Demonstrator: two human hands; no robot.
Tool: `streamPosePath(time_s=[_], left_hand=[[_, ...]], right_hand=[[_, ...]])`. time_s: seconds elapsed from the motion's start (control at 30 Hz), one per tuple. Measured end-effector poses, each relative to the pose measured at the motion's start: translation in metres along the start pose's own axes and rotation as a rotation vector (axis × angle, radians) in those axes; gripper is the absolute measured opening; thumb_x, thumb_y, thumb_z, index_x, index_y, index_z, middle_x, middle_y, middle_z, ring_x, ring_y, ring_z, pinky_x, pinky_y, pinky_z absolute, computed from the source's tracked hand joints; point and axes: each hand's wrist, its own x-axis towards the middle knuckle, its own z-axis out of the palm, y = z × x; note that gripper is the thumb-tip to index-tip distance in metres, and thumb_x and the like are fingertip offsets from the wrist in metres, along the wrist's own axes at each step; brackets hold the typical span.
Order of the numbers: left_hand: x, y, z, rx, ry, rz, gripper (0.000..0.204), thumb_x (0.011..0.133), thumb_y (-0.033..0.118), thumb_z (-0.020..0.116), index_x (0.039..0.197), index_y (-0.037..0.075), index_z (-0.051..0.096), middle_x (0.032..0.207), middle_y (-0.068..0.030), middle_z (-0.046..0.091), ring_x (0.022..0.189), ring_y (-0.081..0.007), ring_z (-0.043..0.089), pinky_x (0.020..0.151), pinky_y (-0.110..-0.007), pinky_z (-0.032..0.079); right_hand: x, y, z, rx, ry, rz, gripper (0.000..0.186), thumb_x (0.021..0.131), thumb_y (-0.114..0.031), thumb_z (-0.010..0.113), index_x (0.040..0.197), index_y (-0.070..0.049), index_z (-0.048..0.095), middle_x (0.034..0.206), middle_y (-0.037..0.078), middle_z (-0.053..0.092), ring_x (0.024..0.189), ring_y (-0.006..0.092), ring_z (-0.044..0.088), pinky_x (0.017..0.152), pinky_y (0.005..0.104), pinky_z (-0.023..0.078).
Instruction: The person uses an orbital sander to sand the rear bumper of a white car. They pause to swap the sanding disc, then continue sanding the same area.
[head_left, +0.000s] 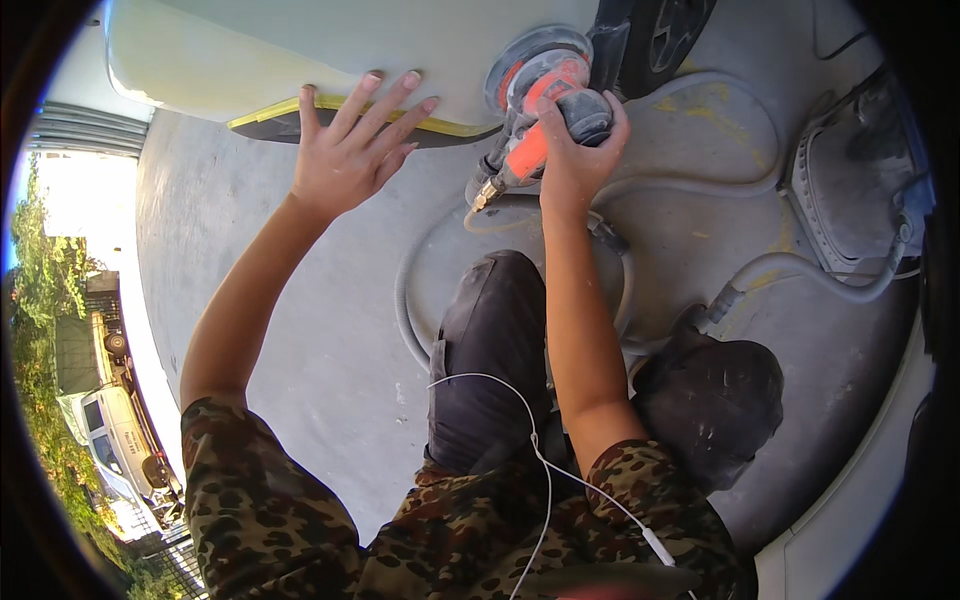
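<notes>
My right hand [575,150] wraps round the head of a red and dark grey air sander [527,153], whose round pad [500,75] is against the pale car body panel [400,45]. A brass fitting and a hose come off the sander's rear end. My left hand [355,140] lies with spread fingers at the panel's lower part, its fingertips on the surface just above the yellow-edged dark strip [270,122]. Dust covers parts of the tool. The sander's face toward the panel is hidden.
A grey hose [740,185] loops over the dusty concrete floor [310,330] to a grey machine [850,170] at right. A car wheel [670,40] stands beyond the sander. A white cable [535,440] hangs across my front. Outside at left, a white vehicle [125,440] shows.
</notes>
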Motion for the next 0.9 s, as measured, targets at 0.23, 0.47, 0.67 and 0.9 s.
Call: streamPosePath(time_s=[0.23, 0.47, 0.67, 0.9], left_hand=[[-0.003, 0.039, 0.032, -0.136, -0.18, 0.107, 0.073, 0.096, 0.042, 0.074, 0.162, 0.024, 0.048, 0.174, 0.0075, 0.035, 0.162, -0.0108, 0.026, 0.119, -0.059, 0.037], [-0.027, 0.074, 0.031, -0.49, -0.154, 0.131, 0.066, 0.093, 0.032, 0.076, 0.155, 0.019, 0.055, 0.161, -0.0063, 0.053, 0.153, -0.0229, 0.044, 0.127, -0.057, 0.03], [-0.099, 0.133, 0.007, -0.844, -0.254, -0.326, 0.058, 0.097, 0.029, 0.072, 0.15, 0.012, 0.058, 0.154, -0.0134, 0.058, 0.147, -0.035, 0.051, 0.121, -0.058, 0.04], [-0.157, 0.204, -0.019, -1.493, -0.753, -0.748, 0.059, 0.109, 0.043, 0.058, 0.159, 0.015, 0.047, 0.167, -0.0185, 0.044, 0.144, -0.0437, 0.052, 0.117, -0.051, 0.045]], right_hand=[[0.027, 0.001, -0.03, 0.224, 0.075, 0.008, 0.075, 0.087, -0.015, 0.089, 0.146, 0.005, 0.047, 0.135, 0.016, 0.055, 0.118, 0.0226, 0.06, 0.102, 0.0369, 0.053], [0.011, -0.019, 0.003, 0.015, -0.086, -0.116, 0.07, 0.087, -0.014, 0.087, 0.142, 0.002, 0.047, 0.132, 0.014, 0.055, 0.116, 0.0223, 0.058, 0.1, 0.0378, 0.052], [-0.032, -0.016, 0.026, -0.055, -0.207, -0.224, 0.075, 0.081, -0.015, 0.09, 0.14, 0.001, 0.047, 0.13, 0.015, 0.053, 0.12, 0.025, 0.054, 0.106, 0.0415, 0.046], [-0.017, -0.007, 0.018, -0.042, -0.008, -0.058, 0.069, 0.086, -0.014, 0.087, 0.14, 0.002, 0.046, 0.132, 0.017, 0.051, 0.118, 0.0252, 0.054, 0.101, 0.0412, 0.05]])
